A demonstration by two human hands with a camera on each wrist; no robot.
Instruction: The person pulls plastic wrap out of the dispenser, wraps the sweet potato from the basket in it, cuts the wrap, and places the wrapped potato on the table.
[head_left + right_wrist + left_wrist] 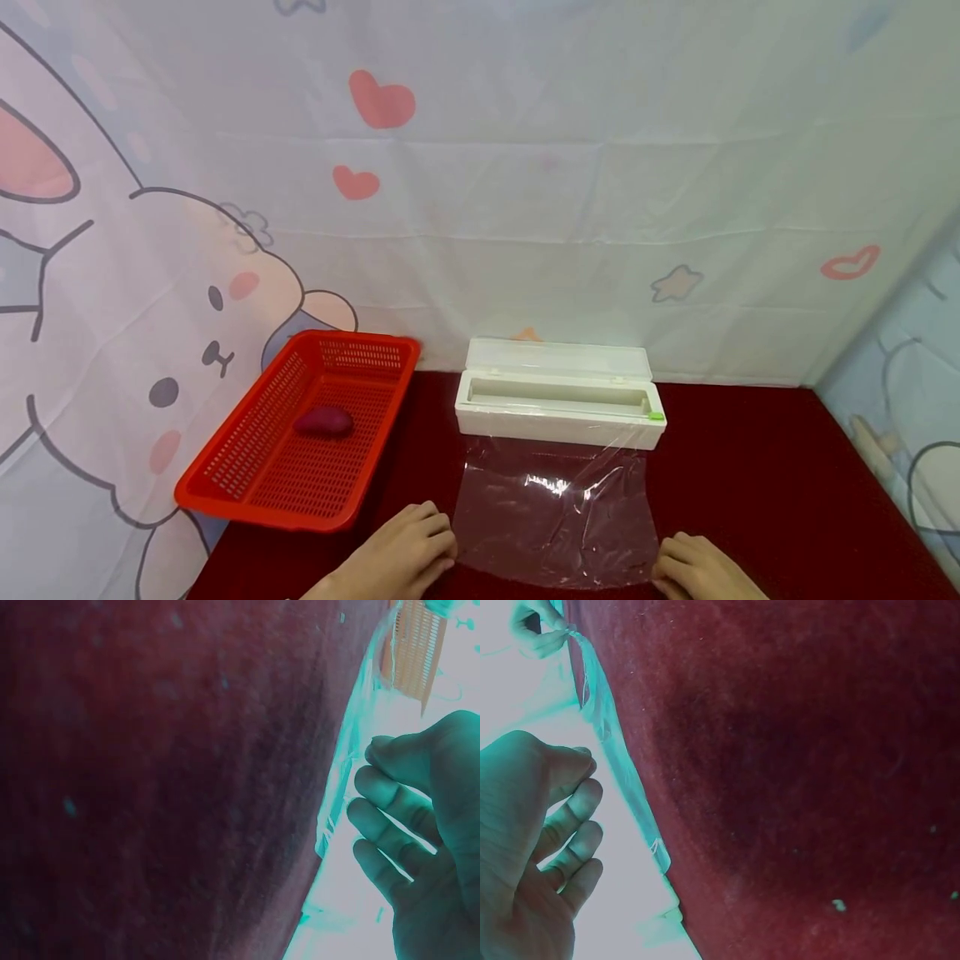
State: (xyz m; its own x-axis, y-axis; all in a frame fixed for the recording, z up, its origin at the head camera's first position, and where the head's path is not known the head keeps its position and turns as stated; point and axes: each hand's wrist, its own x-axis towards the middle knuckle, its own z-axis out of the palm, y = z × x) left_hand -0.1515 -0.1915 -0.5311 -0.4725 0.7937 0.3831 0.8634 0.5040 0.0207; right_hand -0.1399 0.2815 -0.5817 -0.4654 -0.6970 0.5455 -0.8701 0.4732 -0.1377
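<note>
A sheet of clear plastic wrap (555, 517) stretches toward me from a white wrap dispenser box (558, 421), whose lid (558, 360) stands raised at the back. My left hand (401, 554) pinches the near left corner of the wrap. At the near right corner, my right hand (701, 571) pinches it between thumb and fingers. In the left wrist view, the right hand (540, 630) grips a gathered bit of film. Thumb and index finger of the left hand (544, 817) lie close together there. The right wrist view shows the right hand (427, 817) with curled fingers beside the film (356, 735).
A red plastic basket (300, 500) with slotted sides stands to the left, a purple sweet potato (324, 421) lying in it. A green slider (656, 416) sits at the box's right end. Dark red cloth (765, 475) covers the table, and a printed curtain (525, 208) hangs behind.
</note>
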